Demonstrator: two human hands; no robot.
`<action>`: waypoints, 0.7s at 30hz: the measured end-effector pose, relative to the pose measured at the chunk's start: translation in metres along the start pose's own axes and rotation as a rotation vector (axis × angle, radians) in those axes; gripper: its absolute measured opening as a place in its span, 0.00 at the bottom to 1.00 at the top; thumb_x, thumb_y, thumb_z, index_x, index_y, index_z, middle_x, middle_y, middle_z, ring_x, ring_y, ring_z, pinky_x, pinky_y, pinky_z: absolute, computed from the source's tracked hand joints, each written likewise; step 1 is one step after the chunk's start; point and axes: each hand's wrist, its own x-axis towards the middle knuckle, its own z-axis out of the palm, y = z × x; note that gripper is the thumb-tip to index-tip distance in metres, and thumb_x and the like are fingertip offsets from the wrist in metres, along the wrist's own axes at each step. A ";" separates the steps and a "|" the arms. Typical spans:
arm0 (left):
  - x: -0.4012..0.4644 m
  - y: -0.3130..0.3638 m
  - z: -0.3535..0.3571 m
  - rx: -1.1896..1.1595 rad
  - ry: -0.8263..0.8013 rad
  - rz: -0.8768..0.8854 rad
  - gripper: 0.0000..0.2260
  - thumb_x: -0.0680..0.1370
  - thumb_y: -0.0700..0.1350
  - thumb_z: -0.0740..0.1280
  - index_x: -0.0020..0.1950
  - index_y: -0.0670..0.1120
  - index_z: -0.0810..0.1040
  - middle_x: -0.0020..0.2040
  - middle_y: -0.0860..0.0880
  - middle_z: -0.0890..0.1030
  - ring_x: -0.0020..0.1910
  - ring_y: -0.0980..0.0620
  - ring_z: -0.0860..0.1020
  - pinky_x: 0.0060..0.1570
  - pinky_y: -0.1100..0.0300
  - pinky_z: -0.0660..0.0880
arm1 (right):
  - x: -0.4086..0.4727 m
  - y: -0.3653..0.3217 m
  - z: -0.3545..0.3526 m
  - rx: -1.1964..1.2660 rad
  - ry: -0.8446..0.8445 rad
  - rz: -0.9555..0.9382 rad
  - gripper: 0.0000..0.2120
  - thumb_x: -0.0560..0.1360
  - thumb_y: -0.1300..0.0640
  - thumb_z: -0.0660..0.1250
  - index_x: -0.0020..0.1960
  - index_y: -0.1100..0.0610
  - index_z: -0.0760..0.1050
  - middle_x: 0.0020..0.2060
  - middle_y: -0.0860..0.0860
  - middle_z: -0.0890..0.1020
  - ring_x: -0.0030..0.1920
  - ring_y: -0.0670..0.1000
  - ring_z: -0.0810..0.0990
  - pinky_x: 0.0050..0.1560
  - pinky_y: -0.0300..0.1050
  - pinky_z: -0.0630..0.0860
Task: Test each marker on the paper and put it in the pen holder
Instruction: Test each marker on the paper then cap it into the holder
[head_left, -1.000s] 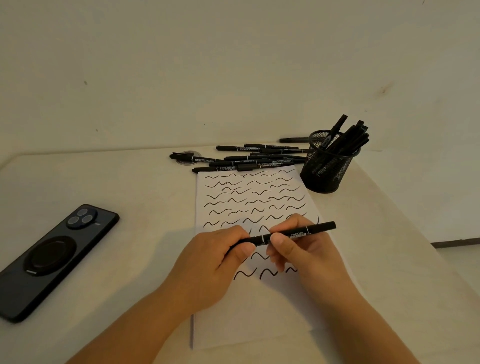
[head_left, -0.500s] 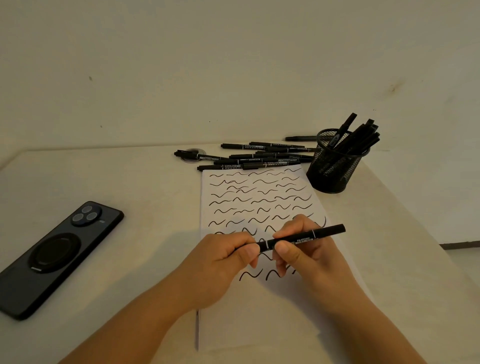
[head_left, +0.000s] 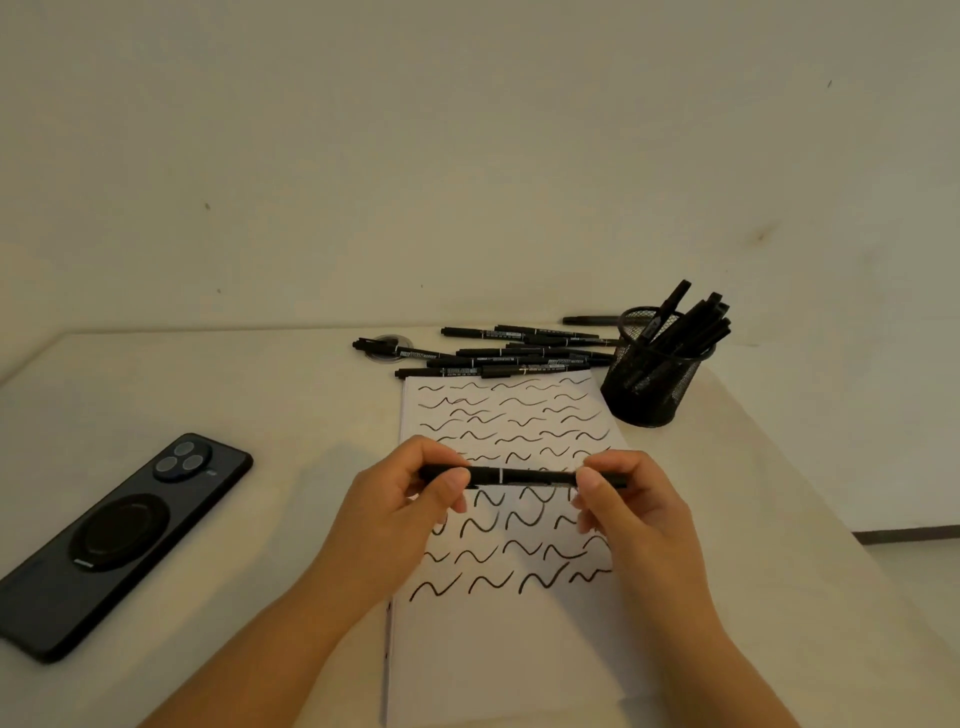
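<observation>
My left hand (head_left: 400, 506) and right hand (head_left: 631, 512) pinch one marker (head_left: 519, 476); pen holder (head_left: 652, 387) part-filled, far pile of markers (head_left: 498, 353) untested.

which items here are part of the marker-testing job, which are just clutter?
In the job:
- marker, held level by left hand and right hand
- paper with squiggles
- loose markers beyond the paper
- mesh pen holder, markers already inside

Lying about:
- phone, face down, left of the paper
- round disc under one loose marker
</observation>
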 end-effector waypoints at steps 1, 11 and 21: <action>0.002 0.001 -0.001 -0.001 0.026 0.004 0.06 0.76 0.41 0.65 0.42 0.53 0.76 0.32 0.55 0.81 0.30 0.62 0.74 0.31 0.74 0.69 | 0.002 -0.002 -0.002 -0.041 0.011 -0.033 0.06 0.71 0.62 0.69 0.40 0.51 0.78 0.33 0.47 0.81 0.33 0.45 0.77 0.35 0.34 0.74; 0.030 0.043 0.007 0.357 0.005 0.237 0.02 0.73 0.53 0.64 0.41 0.61 0.74 0.35 0.63 0.79 0.30 0.65 0.75 0.32 0.72 0.70 | 0.037 -0.042 0.000 -1.027 -0.304 -0.725 0.10 0.68 0.53 0.73 0.48 0.51 0.81 0.35 0.45 0.81 0.36 0.48 0.77 0.36 0.43 0.73; 0.121 0.097 0.025 0.385 -0.022 0.367 0.07 0.77 0.54 0.60 0.53 0.59 0.73 0.39 0.61 0.77 0.39 0.64 0.76 0.37 0.70 0.70 | 0.112 -0.090 -0.031 -0.828 -0.041 -0.534 0.05 0.72 0.55 0.68 0.49 0.52 0.76 0.38 0.41 0.79 0.39 0.42 0.78 0.41 0.35 0.72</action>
